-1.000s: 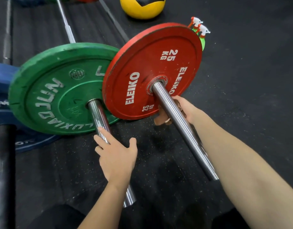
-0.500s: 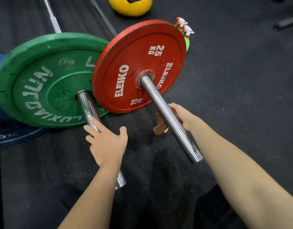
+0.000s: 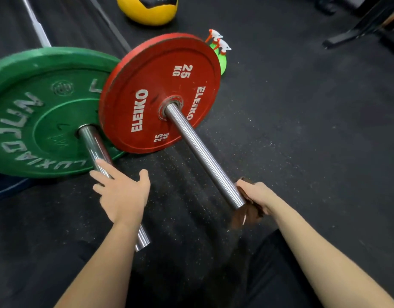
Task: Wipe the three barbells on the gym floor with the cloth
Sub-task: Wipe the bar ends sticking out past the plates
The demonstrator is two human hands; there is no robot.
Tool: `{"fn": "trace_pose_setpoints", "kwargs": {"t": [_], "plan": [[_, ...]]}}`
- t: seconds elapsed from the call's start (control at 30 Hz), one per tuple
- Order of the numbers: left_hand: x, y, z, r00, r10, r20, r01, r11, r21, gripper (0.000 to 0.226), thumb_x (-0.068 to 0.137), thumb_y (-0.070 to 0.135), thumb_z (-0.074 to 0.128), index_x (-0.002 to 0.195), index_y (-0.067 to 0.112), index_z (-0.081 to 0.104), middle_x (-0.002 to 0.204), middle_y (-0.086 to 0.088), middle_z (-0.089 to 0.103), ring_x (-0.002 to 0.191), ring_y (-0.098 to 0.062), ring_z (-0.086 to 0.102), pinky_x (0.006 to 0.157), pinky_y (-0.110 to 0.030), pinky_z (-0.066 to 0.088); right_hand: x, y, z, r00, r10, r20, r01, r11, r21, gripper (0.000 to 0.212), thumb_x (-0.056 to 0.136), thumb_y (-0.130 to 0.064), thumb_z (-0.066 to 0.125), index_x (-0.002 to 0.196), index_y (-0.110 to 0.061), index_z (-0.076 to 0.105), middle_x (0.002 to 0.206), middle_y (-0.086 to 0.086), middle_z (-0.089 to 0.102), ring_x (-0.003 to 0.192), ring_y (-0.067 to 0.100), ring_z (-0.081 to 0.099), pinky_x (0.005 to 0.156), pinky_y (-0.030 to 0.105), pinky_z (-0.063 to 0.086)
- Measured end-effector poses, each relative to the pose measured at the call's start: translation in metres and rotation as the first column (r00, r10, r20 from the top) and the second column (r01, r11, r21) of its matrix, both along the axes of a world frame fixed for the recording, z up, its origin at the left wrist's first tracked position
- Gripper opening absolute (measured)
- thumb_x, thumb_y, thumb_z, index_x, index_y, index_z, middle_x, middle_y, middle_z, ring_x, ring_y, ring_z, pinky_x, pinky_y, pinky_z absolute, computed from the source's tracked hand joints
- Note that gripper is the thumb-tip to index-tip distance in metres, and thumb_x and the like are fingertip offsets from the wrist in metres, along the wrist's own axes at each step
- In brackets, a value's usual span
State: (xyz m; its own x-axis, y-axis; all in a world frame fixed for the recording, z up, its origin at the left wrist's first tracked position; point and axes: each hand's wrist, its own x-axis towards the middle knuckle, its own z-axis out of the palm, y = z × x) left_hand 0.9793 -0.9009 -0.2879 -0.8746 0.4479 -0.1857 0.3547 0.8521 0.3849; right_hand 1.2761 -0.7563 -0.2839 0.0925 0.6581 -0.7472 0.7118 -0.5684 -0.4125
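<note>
Wiping step: right hand (image 3: 256,196) grips the brown cloth (image 3: 245,215) at the free end of the red-plate barbell's sleeve (image 3: 202,156); this sleeve looks nearly done.
Left hand (image 3: 122,194): fingers straight, resting on the green-plate barbell's sleeve (image 3: 92,145), holding nothing.
Next move: probably carrying the cloth across to that sleeve.
Around: spray bottles (image 3: 220,47) behind the red plate (image 3: 147,96), yellow ball (image 3: 147,10) farther off on the gym floor; neither is in the way.

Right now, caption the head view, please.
Right hand holds brown cloth at end of red plate's chrome bar; left hand rests on green plate's bar.
</note>
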Motion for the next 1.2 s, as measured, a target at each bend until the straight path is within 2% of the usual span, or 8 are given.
{"fn": "trace_pose_setpoints", "kwargs": {"t": [0.07,0.17,0.37,0.5,0.67,0.9,1.07,1.2], "plan": [[0.001,-0.001,0.001,1.0,0.008,0.001,-0.008,1.0,0.0,0.107,0.092,0.059,0.055,0.161,0.008,-0.007,0.164,-0.028,0.012,0.131,-0.049,0.037,0.093,-0.057,0.048,-0.013,0.008,0.012,0.997,0.026,0.079,-0.036,0.99,0.134,0.059,0.079,-0.064,0.063,0.104,-0.011,0.066,0.098,0.01,0.072,0.085,0.028,0.071,0.075,0.038,0.06],[0.0,0.0,0.001,1.0,0.007,-0.003,-0.007,1.0,0.002,0.108,0.091,0.059,0.056,0.161,0.007,-0.007,0.163,-0.028,0.013,0.128,-0.047,0.038,0.091,-0.054,0.048,-0.056,0.032,0.026,0.999,-0.005,-0.034,0.015,0.949,0.316,0.046,0.086,-0.06,0.062,0.101,-0.017,0.069,0.096,0.003,0.072,0.083,0.021,0.066,0.068,0.031,0.05],[-0.001,0.0,-0.004,0.999,0.004,-0.041,-0.004,1.0,-0.012,0.109,0.09,0.061,0.053,0.161,0.008,-0.011,0.163,-0.024,0.014,0.122,-0.041,0.041,0.085,-0.049,0.05,-0.205,0.104,0.02,0.963,0.247,-0.112,-0.154,0.838,0.523,0.064,0.09,-0.065,0.059,0.128,-0.014,0.059,0.121,0.005,0.067,0.111,0.029,0.063,0.091,0.036,0.05],[-0.003,0.002,-0.009,0.998,0.004,-0.061,-0.006,1.0,-0.029,0.109,0.09,0.063,0.049,0.16,0.01,-0.015,0.165,-0.021,0.011,0.126,-0.039,0.039,0.088,-0.048,0.05,-0.252,0.14,0.0,0.947,0.312,-0.072,-0.219,0.795,0.565,0.071,0.095,-0.067,0.049,0.132,-0.007,0.059,0.128,0.014,0.066,0.119,0.036,0.061,0.1,0.038,0.047],[-0.003,0.001,-0.009,0.998,0.006,-0.057,-0.007,0.999,-0.031,0.109,0.089,0.063,0.05,0.161,0.01,-0.012,0.164,-0.023,0.013,0.126,-0.04,0.04,0.089,-0.05,0.052,-0.212,0.119,-0.005,0.91,0.397,-0.123,-0.249,0.758,0.602,0.062,0.092,-0.073,0.05,0.127,-0.023,0.062,0.12,0.001,0.068,0.11,0.025,0.062,0.099,0.041,0.048],[-0.001,-0.002,-0.001,0.999,0.002,-0.038,-0.003,1.0,-0.018,0.109,0.09,0.062,0.052,0.161,0.008,-0.01,0.164,-0.025,0.013,0.125,-0.041,0.04,0.086,-0.048,0.05,-0.111,0.044,0.01,0.889,0.457,0.033,-0.392,0.722,0.569,0.049,0.092,-0.069,0.055,0.111,-0.024,0.061,0.1,-0.008,0.066,0.088,0.01,0.061,0.069,0.03,0.044],[-0.003,-0.002,-0.004,0.999,0.003,-0.036,-0.003,1.0,-0.002,0.11,0.088,0.063,0.052,0.161,0.008,-0.01,0.163,-0.025,0.015,0.121,-0.041,0.042,0.087,-0.049,0.052,-0.128,0.06,0.002,0.807,0.535,0.252,-0.564,0.568,0.6,0.054,0.097,-0.057,0.054,0.129,-0.013,0.054,0.114,0.007,0.058,0.099,0.024,0.056,0.08,0.035,0.043],[-0.003,-0.001,-0.009,0.999,0.007,-0.05,-0.007,1.0,-0.004,0.109,0.088,0.063,0.05,0.161,0.01,-0.011,0.163,-0.023,0.015,0.12,-0.039,0.042,0.086,-0.049,0.053,-0.195,0.106,0.0,0.796,0.541,0.271,-0.585,0.573,0.574,0.057,0.097,-0.053,0.048,0.132,-0.008,0.047,0.123,0.017,0.057,0.109,0.038,0.059,0.089,0.046,0.051]]}}
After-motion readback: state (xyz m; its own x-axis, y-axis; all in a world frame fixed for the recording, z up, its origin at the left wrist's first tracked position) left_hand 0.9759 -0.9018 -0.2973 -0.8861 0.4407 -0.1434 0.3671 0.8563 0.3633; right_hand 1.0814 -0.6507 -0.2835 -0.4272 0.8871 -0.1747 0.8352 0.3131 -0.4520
